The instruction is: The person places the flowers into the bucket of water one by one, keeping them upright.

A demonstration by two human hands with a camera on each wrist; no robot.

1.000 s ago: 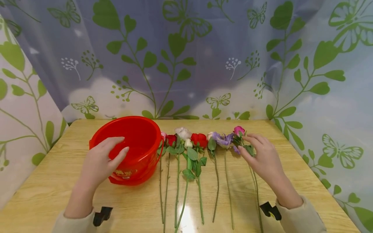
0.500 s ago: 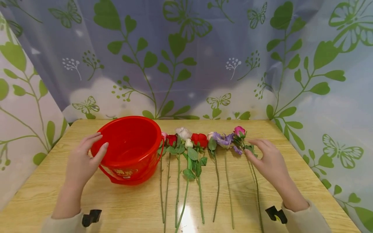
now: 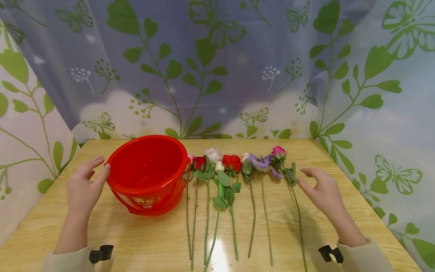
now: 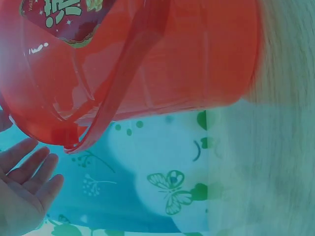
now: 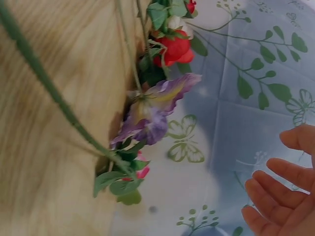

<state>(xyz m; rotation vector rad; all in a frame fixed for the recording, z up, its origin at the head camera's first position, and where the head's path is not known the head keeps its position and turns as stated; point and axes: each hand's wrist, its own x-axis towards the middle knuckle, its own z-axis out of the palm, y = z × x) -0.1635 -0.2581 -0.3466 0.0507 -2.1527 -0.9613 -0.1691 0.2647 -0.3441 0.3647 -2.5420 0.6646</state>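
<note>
A red plastic bucket (image 3: 170,192) stands upright on the table, its handle hanging down the side. My left hand (image 3: 83,185) is beside the bucket's left rim with fingers loosely bent and nothing in them; whether the thumb tip touches the rim I cannot tell. In the left wrist view, the fingers (image 4: 47,172) lie just off the rim near the handle joint. My right hand (image 3: 323,190), relaxed and holding nothing, hovers right of a pink rose (image 3: 278,152) with a long green stem. A purple flower (image 3: 259,163) lies beside that rose.
Several long-stemmed flowers lie side by side right of the bucket, among them a large red flower (image 3: 232,163), a pale white one (image 3: 213,155) and a dark red rose (image 3: 199,163). A patterned curtain (image 3: 224,75) encloses the wooden table (image 3: 136,241) at the back and sides.
My left hand has drawn back leftward from over the bucket's opening to its left side. My right hand has moved right, away from the pink rose. Bucket and flowers have stayed put.
</note>
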